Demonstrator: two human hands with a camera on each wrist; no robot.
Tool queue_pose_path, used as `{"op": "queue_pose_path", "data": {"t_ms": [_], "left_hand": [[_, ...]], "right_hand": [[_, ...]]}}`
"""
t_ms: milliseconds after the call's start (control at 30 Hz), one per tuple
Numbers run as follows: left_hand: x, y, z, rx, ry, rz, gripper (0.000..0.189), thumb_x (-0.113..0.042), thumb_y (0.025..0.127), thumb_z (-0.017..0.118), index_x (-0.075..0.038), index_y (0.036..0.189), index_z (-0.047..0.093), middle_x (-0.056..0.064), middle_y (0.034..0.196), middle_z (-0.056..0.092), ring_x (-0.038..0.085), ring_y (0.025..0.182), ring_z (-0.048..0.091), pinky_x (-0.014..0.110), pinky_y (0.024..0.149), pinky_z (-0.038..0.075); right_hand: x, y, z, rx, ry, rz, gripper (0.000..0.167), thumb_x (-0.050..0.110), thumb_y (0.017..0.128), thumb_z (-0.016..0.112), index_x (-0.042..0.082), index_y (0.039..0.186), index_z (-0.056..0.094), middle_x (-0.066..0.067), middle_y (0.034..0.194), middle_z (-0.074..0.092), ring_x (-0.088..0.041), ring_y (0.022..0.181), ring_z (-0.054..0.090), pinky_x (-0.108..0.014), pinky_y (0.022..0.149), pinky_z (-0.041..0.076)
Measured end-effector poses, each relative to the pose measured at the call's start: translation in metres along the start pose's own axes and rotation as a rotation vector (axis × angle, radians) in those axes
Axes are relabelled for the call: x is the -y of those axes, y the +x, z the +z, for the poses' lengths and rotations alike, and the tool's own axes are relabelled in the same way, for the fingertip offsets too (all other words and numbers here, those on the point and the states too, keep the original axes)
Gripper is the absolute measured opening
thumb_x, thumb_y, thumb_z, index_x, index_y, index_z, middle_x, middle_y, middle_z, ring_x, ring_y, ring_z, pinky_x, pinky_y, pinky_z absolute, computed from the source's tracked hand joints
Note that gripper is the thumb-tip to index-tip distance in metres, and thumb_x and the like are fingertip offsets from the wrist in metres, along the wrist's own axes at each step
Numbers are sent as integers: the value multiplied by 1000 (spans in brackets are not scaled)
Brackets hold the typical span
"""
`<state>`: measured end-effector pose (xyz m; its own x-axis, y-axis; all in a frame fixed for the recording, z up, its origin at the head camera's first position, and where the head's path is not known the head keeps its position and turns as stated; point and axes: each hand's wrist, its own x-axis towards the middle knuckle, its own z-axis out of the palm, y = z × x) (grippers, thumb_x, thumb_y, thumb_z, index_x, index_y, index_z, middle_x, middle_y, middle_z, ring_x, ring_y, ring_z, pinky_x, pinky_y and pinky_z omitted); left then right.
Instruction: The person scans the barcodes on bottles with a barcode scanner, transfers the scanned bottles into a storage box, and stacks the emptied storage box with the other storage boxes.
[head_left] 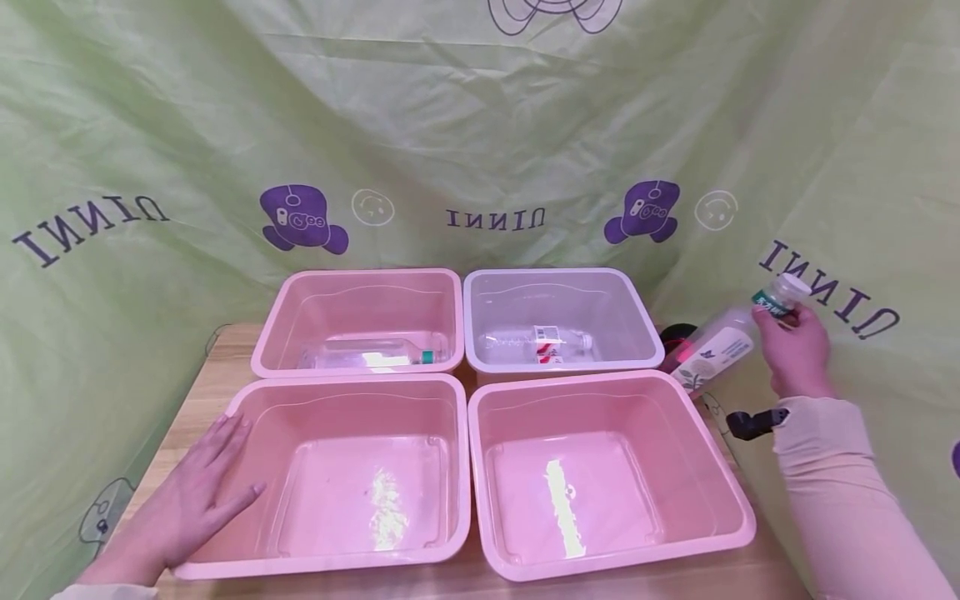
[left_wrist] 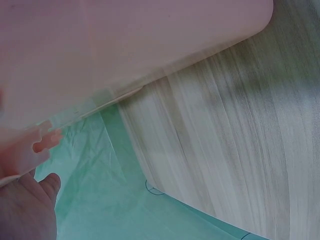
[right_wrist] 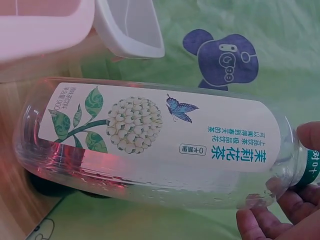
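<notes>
My right hand point(head_left: 798, 350) grips a large clear plastic tea bottle point(right_wrist: 160, 145) by its neck, just below the white cap. A green band circles the neck, and the white label carries a flower and a butterfly. In the head view the bottle tilts, its base behind the right rim of the front right pink bin point(head_left: 600, 483). My left hand point(head_left: 187, 492) rests with fingers extended on the left rim of the front left pink bin point(head_left: 360, 492); the left wrist view catches only part of that hand.
The back left pink bin point(head_left: 375, 308) contains a clear bottle point(head_left: 367, 354) with a green neck band. Inside the back right whitish bin point(head_left: 555, 300) lies a clear bottle point(head_left: 550, 343) with a red-and-white label. A dark round object point(head_left: 678, 332) sits behind the held bottle. Green printed cloth point(head_left: 480, 125) surrounds the wooden table point(head_left: 225, 350).
</notes>
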<state>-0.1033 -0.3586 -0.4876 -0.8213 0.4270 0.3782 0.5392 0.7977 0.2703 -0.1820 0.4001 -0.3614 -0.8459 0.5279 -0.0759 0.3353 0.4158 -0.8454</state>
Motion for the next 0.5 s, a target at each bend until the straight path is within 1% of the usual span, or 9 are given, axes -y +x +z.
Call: {"op": "queue_pose_path", "data": {"t_ms": [33,67,133,233,267,333,400,433,500], "left_hand": [[0,0,1,-1,1,1,81,-29,90,76,10,152,40,26,163,31,20,157,9,17,120,0],[0,0,1,-2,2,3,81,-30,90,76,10,152,41,26,162,32,20,157,9,17,120,0],[0,1,2,-7,0,6,81,-29,90,75,10,152,42,27,161,33,20,157,10,18,121,1],[0,2,3,-10,2,9,79,-30,90,75,10,151,42,28,160,35,21,157,12,18,121,2],[0,2,3,-9,4,8,79,-30,91,74,10,151,42,28,160,35,22,157,12,19,121,1],[-1,2,2,-2,11,3,79,-31,91,74,11,151,42,28,160,34,22,157,11,19,121,1],[-1,1,1,9,18,-6,80,-32,92,73,11,152,41,28,162,32,22,157,10,20,121,-1],[-1,1,1,15,20,-11,80,-32,92,73,11,152,40,27,162,31,23,157,9,20,121,-1],[-2,1,1,21,15,-19,81,-31,92,73,10,152,40,28,162,31,24,157,10,20,121,-1]], "right_hand": [[0,0,1,0,2,0,87,55,103,52,0,162,20,-27,159,32,-10,101,47,-33,95,50],[0,0,3,1,8,3,87,54,103,53,0,162,19,-27,161,31,-15,106,49,-38,101,49],[2,-1,5,-6,15,-3,87,53,103,53,0,162,18,-27,162,30,-25,119,50,-45,111,44],[11,-6,7,-38,8,-45,85,51,103,56,3,163,20,-24,163,30,-34,139,41,-48,116,38],[17,-9,8,-54,-3,-70,83,50,103,57,4,163,22,-23,163,31,-34,142,38,-48,117,38],[31,-17,11,-97,-33,-137,79,47,102,59,7,162,28,-20,162,35,-32,143,37,-47,116,38],[49,-28,14,-152,-61,-224,71,42,102,62,8,159,36,-17,159,41,-29,142,39,-45,117,37],[57,-33,16,-183,-72,-264,68,40,102,63,9,158,39,-15,157,44,-27,139,41,-43,115,38],[73,-43,21,-245,-54,-333,61,34,101,66,11,154,45,-11,152,50,-22,134,45,-37,112,39]]}}
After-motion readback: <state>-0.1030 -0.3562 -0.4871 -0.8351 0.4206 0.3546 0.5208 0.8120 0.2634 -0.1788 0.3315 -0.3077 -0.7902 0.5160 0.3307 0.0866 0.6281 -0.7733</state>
